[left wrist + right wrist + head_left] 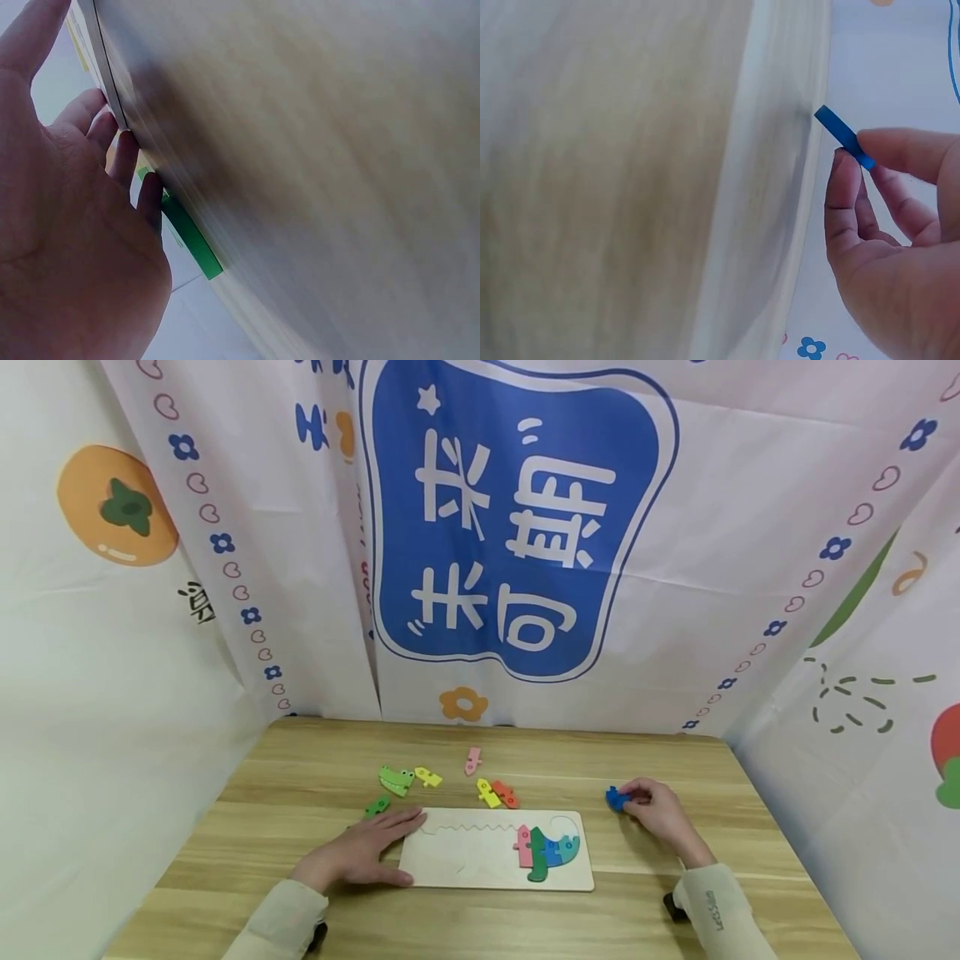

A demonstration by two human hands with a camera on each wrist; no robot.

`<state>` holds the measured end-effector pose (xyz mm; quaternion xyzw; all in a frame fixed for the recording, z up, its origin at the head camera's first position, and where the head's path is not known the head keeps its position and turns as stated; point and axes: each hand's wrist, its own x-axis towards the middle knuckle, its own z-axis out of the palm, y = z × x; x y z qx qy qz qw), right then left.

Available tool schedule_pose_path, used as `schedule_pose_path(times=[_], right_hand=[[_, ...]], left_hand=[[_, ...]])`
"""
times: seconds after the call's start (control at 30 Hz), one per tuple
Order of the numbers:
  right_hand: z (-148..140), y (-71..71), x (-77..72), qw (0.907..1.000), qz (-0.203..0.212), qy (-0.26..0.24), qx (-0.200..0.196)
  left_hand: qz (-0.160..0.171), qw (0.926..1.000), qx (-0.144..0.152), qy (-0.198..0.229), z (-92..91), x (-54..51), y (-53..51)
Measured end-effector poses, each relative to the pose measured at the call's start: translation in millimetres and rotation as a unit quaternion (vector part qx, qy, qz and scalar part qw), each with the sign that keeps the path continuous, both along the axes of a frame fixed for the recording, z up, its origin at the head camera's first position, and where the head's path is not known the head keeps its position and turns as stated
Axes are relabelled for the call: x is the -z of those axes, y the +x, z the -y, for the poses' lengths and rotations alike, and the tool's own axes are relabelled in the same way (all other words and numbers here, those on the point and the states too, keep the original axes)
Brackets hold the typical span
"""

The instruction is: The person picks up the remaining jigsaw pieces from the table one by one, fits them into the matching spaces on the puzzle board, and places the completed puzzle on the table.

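Observation:
My right hand (660, 817) pinches a blue puzzle piece (617, 798) between thumb and fingers, right of the board. The right wrist view shows the blue piece (844, 137) edge-on, tilted at the fingertips. With fingers extended, my left hand (367, 850) rests at the left end of the pale wooden puzzle board (465, 870). In the board's right part lie a pink piece (523, 847), a dark green piece (537, 856) and joined blue pieces (552, 852). A green piece (377, 807) lies just beyond the left fingers.
Loose pieces lie behind the board: a green crocodile head (395, 781), a yellow piece (428, 777), another yellow piece (487, 793), an orange-red piece (506, 794) and a pink piece (472, 761). A printed curtain (705, 610) hangs behind the wooden table (247, 847).

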<state>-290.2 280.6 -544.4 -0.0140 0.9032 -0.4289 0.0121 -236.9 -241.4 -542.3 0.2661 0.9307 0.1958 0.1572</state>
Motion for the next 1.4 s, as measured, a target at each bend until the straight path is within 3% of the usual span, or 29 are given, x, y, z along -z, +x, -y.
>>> schedule_pose_path(times=[0.33,0.57,0.8,1.13,1.3,1.4], right_hand=[[1,2.0,1.0,0.999,0.004,-0.043,-0.014],[4,-1.3,-5.6,0.9917,0.038,-0.123,-0.008],[3,-1.8,-9.9,0.9921,0.007,-0.124,-0.018],[0,-5.3,-3.3,0.9888,-0.006,-0.148,0.011],[0,-3.9,-3.7,0.9904,0.002,-0.137,-0.023],[3,-2.9,-5.4,0.9864,0.024,-0.156,-0.046]], left_hand=[[0.005,1.0,0.004,-0.002,-0.6,-0.7,0.4],[-0.001,1.0,0.004,-0.002,0.0,0.8,-2.5],[-0.003,1.0,0.009,0.0,0.3,0.1,-4.8],[0.004,1.0,-0.002,0.0,0.1,1.3,-2.9],[0.007,1.0,-0.004,0.001,-0.4,0.4,-2.2],[0.007,1.0,-0.006,0.002,0.0,0.8,-1.6]])
